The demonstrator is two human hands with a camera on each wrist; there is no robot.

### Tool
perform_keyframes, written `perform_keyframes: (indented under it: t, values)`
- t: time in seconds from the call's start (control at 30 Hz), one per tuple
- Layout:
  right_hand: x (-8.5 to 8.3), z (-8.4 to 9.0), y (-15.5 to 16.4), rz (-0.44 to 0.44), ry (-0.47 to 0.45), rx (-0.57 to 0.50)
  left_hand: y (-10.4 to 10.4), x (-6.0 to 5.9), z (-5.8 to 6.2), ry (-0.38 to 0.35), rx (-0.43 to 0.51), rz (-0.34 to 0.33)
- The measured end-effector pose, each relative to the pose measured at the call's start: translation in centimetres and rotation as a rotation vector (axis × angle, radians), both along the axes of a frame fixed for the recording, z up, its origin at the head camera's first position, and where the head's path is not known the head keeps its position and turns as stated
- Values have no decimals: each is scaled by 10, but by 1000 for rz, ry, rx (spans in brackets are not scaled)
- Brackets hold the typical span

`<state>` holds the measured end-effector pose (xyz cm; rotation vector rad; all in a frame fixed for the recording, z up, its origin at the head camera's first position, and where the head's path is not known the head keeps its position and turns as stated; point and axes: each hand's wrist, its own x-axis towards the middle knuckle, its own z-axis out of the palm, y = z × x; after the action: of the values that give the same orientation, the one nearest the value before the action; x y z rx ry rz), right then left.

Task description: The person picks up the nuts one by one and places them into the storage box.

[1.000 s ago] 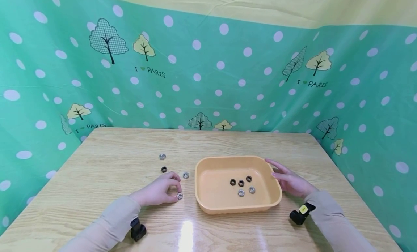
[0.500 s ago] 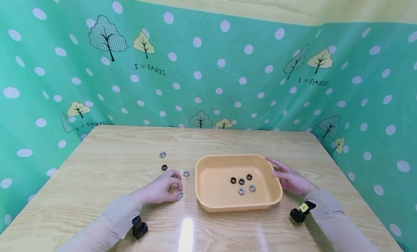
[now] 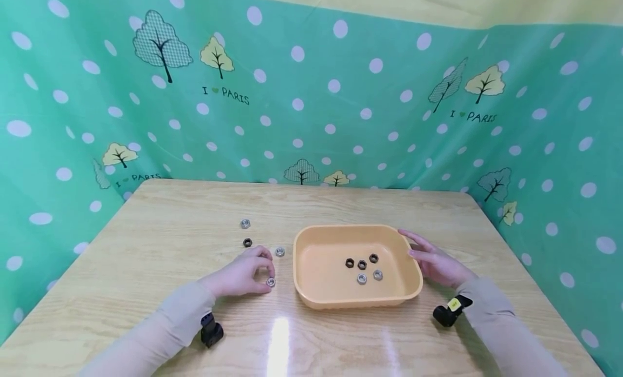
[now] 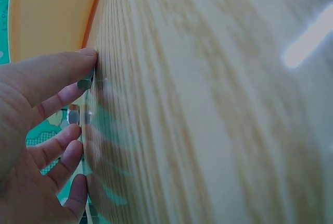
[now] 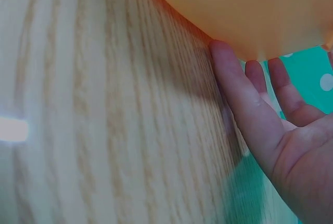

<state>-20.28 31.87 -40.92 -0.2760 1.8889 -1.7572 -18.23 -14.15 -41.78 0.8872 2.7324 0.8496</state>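
Pinching silver nut (image 3: 271, 282) in left hand (image 3: 238, 274), on or barely above worktop (image 3: 180, 225), left of peach tray (image 3: 318, 285). Resting right hand (image 3: 438, 264), fingers spread, against tray's right wall. Noted scant change since earlier head views; judged as pre-lift.

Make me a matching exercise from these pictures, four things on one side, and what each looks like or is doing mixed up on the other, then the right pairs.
1. Left hand
2. Curtain
3. Right hand
4. Tray

A. Touches the tray's side
B. Peach-coloured, with five nuts inside
C. Pinches a silver nut
D. Mostly green, with pale dots

Pairs: 1-C, 2-D, 3-A, 4-B
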Motion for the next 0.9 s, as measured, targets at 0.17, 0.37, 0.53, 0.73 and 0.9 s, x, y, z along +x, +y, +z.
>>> perform_keyframes:
  t: [0.17,0.37,0.53,0.73,0.9]
  values:
    - [1,4,0,7,11,-28,0,-1,3,0,3,-3]
    - [1,-1,1,13,24,-31,1,2,4,-13,7,2]
    - [-1,-5,4,39,38,-61,1,2,3,-15,8,6]
    - [1,-3,0,-19,18,-7,-1,1,1,-14,14,0]
    - [2,-1,-1,-40,2,12,-1,0,-2,-13,19,1]
